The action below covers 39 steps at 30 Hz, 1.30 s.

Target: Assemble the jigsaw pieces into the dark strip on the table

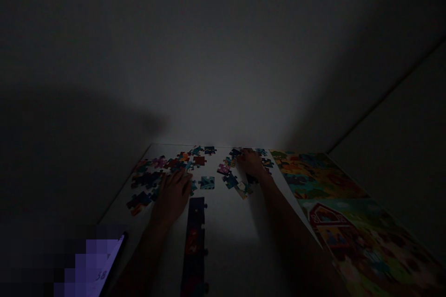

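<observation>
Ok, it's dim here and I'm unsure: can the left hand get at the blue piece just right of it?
Probably yes: the left hand rests close beside the blue piece, nothing blocking the table between them, and the right hand is off among other pieces.

The loose puzzle pieces [206,182] look like matt printed card. The bench [226,227] is white and smooth. The picture sheet [324,181] along its right edge looks like printed paper.
</observation>
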Motion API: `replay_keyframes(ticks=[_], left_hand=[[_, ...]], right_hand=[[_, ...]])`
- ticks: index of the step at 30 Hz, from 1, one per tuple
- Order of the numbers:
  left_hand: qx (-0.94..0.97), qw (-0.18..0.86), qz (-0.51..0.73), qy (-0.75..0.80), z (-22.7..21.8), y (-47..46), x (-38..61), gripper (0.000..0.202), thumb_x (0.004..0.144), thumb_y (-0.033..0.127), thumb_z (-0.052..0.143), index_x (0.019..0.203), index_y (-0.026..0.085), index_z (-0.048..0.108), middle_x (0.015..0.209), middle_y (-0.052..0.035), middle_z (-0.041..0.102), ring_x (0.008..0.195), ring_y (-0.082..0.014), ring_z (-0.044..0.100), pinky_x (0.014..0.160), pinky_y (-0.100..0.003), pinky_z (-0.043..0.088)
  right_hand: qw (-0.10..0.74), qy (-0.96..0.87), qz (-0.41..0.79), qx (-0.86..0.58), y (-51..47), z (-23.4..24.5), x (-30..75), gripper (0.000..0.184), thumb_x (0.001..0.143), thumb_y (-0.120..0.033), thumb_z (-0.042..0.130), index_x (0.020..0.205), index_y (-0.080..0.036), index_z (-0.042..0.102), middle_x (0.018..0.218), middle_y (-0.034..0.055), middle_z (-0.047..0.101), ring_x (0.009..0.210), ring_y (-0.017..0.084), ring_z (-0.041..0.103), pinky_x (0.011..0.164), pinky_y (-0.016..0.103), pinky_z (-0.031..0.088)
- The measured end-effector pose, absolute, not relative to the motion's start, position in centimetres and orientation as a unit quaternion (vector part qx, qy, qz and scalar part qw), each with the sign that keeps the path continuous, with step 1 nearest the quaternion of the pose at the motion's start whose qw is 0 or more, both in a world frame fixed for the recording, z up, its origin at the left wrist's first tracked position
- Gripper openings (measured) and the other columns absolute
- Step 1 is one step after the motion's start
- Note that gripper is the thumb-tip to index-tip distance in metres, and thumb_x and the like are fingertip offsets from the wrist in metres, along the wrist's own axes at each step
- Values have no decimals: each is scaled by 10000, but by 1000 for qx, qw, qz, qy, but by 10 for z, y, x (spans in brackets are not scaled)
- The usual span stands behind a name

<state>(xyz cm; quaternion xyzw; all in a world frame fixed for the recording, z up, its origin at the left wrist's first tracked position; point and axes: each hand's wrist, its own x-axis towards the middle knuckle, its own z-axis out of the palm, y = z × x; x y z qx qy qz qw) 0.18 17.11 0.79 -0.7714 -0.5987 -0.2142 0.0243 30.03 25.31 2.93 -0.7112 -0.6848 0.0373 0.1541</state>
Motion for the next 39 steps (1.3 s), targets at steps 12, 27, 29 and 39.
replay_keyframes(ticks=[12, 27, 29, 39], left_hand=[[-770, 20, -214, -601, 9, 172, 2, 346, 955, 265, 424, 1181, 232, 684, 1359, -89, 612, 1286, -278, 527, 1158, -533, 302], [-767, 9, -197, -610, 11, 170, 4, 363, 964, 281, 415, 1227, 229, 660, 1403, -89, 576, 1318, -277, 497, 1164, -524, 287], [-764, 10, -199, -613, 11, 169, 4, 358, 965, 282, 416, 1224, 240, 659, 1411, -81, 571, 1321, -269, 494, 1166, -518, 286], [-769, 24, -212, -603, 9, 170, 3, 350, 966, 283, 418, 1206, 228, 668, 1397, -96, 580, 1299, -274, 518, 1165, -527, 291]], right_hand=[[159, -660, 43, -734, 266, 19, 302, 400, 908, -410, 559, 1249, -214, 632, 1318, 150, 591, 1251, 305, 509, 1020, 436, 397], [252, -607, 113, -745, 270, 15, 302, 449, 777, -351, 675, 1184, -181, 592, 1189, 133, 660, 1152, 294, 578, 972, 429, 415], [275, -612, 131, -730, 270, 15, 304, 435, 769, -327, 674, 1170, -192, 574, 1158, 109, 674, 1126, 275, 589, 969, 427, 411], [510, -580, 322, -548, 277, 8, 307, 277, 680, -347, 589, 914, -212, 528, 822, 3, 624, 719, 174, 586, 667, 304, 482]])
